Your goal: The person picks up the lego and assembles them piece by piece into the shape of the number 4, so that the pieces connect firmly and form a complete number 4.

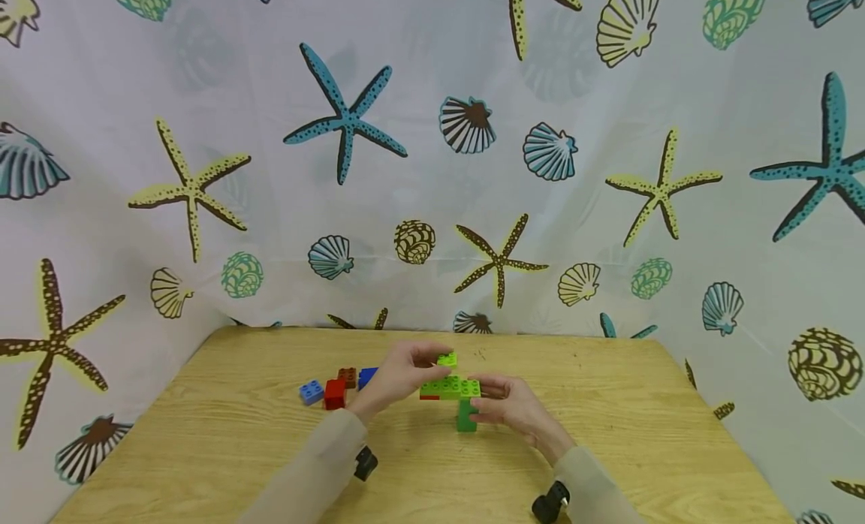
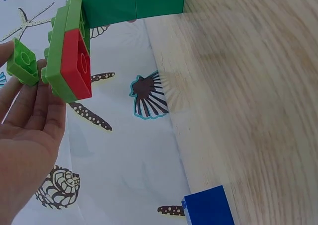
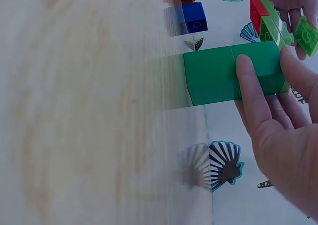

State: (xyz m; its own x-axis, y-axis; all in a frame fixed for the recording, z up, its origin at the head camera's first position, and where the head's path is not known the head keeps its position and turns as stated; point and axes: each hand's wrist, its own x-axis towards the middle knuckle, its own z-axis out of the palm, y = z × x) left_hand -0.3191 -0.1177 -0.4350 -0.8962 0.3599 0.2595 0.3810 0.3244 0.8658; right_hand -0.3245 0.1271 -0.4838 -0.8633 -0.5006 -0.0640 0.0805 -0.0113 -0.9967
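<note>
My left hand point(image 1: 399, 375) pinches a small light green toy brick point(image 2: 22, 62) between thumb and fingers, just above a built piece. That piece has a row of light green bricks point(image 1: 446, 388) across the top of a dark green two-brick column point(image 3: 213, 76). Under the row's left end sits a red brick point(image 2: 77, 66), its hollow underside showing in the left wrist view. My right hand point(image 1: 513, 409) holds the column's upper part from the right, fingers and thumb around it. In the head view the column stands upright on the wooden table point(image 1: 223, 441).
Left of the built piece, partly behind my left arm, lie loose bricks: a light blue one point(image 1: 311, 392), a red one point(image 1: 334, 394), a brown one point(image 1: 348, 376) and a dark blue one point(image 1: 367, 376). A curtain with shells and starfish point(image 1: 419, 179) hangs behind the table.
</note>
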